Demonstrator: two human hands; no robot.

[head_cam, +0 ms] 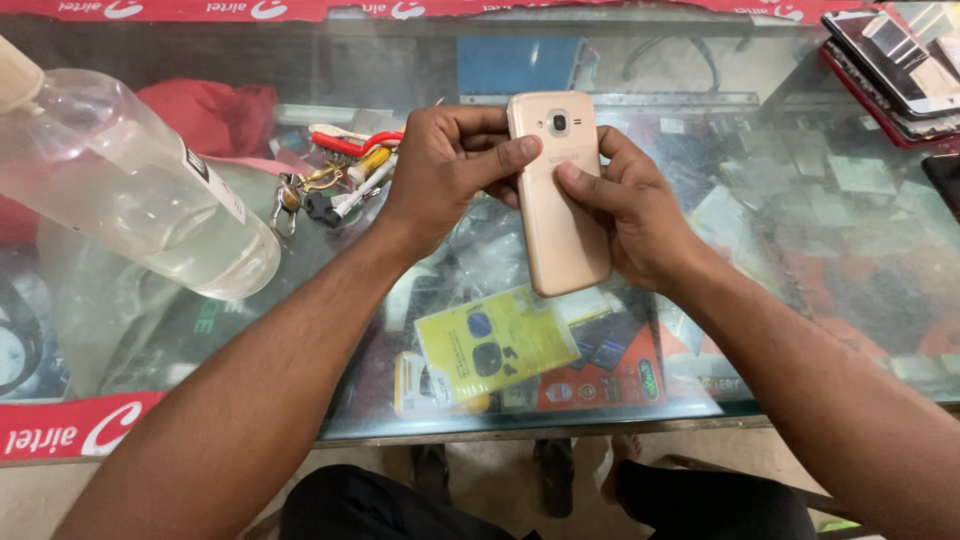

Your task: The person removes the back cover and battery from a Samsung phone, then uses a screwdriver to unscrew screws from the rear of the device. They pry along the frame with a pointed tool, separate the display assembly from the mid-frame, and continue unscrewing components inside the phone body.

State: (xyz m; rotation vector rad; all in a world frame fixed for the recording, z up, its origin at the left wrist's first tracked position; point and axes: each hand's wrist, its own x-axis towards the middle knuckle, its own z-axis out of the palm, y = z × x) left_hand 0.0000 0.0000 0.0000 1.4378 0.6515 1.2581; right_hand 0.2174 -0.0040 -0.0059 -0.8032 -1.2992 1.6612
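1. Gold phone (558, 200): back up, camera end away, held above glass counter (800, 200).
2. Left hand (445, 170): grip clamped on phone's left edge, thumb across back.
3. Right hand (630, 210): grip clamped on right edge.
4. Bottle (130, 190), keys (330, 185): on counter, left of hands.

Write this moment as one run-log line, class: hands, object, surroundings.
left hand: grips gold smartphone, thumb on back | right hand: grips it, thumb on back | phone: back up, over glass counter | nearby: keys, clear bottle

Soft, even daylight, pale glare across the glass counter (800, 200) (near bottle (130, 190) slightly blurred, edges bowed).
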